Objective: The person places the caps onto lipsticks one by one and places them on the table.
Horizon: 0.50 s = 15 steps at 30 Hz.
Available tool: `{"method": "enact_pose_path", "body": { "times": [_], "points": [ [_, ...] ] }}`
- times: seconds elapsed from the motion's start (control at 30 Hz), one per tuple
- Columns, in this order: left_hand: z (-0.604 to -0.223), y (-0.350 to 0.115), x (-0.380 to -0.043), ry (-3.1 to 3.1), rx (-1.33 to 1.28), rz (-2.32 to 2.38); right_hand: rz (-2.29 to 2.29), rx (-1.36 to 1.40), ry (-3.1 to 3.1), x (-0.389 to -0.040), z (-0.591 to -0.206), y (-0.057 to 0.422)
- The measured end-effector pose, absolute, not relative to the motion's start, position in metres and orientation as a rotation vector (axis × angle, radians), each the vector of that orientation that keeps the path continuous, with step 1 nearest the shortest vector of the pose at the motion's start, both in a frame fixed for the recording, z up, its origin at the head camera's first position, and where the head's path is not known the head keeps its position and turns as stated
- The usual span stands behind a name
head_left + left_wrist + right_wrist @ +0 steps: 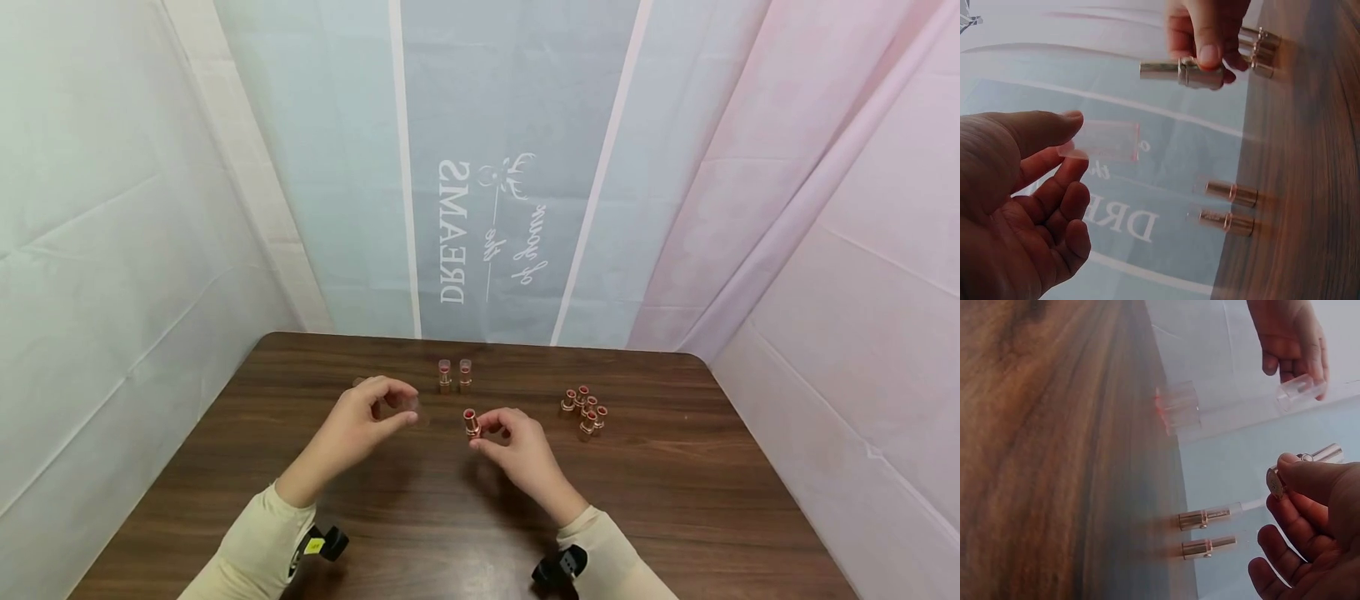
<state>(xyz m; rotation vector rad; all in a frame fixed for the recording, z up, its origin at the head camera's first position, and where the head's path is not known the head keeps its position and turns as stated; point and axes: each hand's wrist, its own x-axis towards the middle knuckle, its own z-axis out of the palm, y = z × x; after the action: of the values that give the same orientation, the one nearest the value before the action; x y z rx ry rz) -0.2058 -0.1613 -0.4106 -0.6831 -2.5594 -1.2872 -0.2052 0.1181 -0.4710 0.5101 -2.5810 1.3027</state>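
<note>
Between thumb and fingertips, my left hand pinches a clear plastic cap, its open end toward the right hand in the left wrist view. My right hand holds a rose-gold lipstick tube upright by its base, its red tip showing at the top. The cap and the tube are apart, a short gap between them. Behind the hands, two lipsticks with clear caps on, one on the left and one on the right, stand side by side.
Several uncapped lipstick tubes stand clustered on the right of the brown wooden table. Another clear plastic piece stands on the table past the capped pair, near the left hand. A printed curtain hangs at the table's back edge.
</note>
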Motion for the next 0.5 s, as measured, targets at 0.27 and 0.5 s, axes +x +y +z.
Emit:
{"method": "enact_pose_path", "body": {
  "times": [0.27,0.5],
  "points": [
    [-0.410,-0.153,-0.199,-2.503,-0.727,-1.369,1.306,0.559,-2.617,-0.199,-0.476,0.110],
    [-0.411,-0.147,-0.194,-2.486,-0.758,-1.423,1.297,0.582,-2.649,-0.195,-0.478,0.104]
  ]
}}
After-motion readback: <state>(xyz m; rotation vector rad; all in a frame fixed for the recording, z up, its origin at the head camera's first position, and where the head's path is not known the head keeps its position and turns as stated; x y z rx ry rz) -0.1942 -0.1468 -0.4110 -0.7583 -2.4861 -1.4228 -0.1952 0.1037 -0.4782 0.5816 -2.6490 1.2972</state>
